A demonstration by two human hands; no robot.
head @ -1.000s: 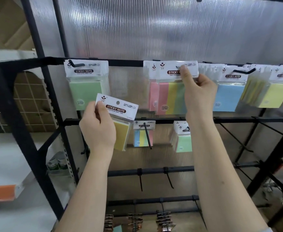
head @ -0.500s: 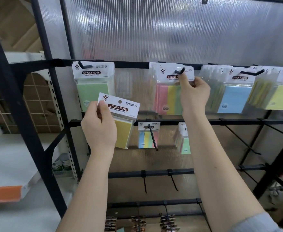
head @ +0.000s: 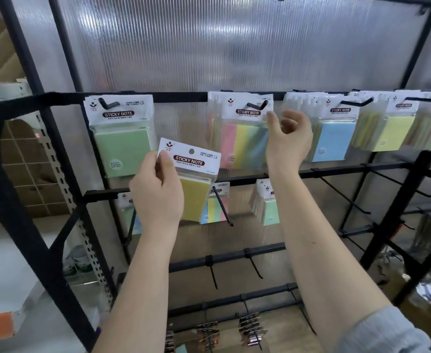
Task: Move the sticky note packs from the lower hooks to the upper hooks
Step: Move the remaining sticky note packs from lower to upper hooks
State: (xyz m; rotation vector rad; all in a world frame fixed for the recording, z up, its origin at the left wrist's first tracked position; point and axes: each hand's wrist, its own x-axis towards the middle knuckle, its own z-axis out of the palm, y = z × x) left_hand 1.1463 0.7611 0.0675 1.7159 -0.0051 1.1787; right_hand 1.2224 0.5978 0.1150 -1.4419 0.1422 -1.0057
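Observation:
My left hand (head: pixel 157 192) grips a yellow sticky note pack (head: pixel 192 174) by its white header card, held in front of the rack between the top and second rails. My right hand (head: pixel 287 138) hovers just right of the multicolour pack (head: pixel 242 138) that hangs on the upper middle hook (head: pixel 257 105); its fingers are loosely curled and hold nothing. A green pack (head: pixel 121 143) hangs on the upper left hook. On the lower hooks hang a striped pack (head: pixel 215 205), a green pack (head: pixel 268 205) and a pack half hidden behind my left wrist.
More packs, blue (head: pixel 333 138) and yellow (head: pixel 394 131), crowd the upper rail (head: pixel 178 96) to the right. Bare black hooks jut out from the lower rails (head: pixel 234 258) and at right. Binder clips (head: pixel 252 329) hang at the bottom. A black frame post (head: pixel 18 200) stands left.
My right hand has let go of the multicolour pack, which now hangs on the upper middle hook, and drawn back slightly right. My left hand still holds the yellow pack.

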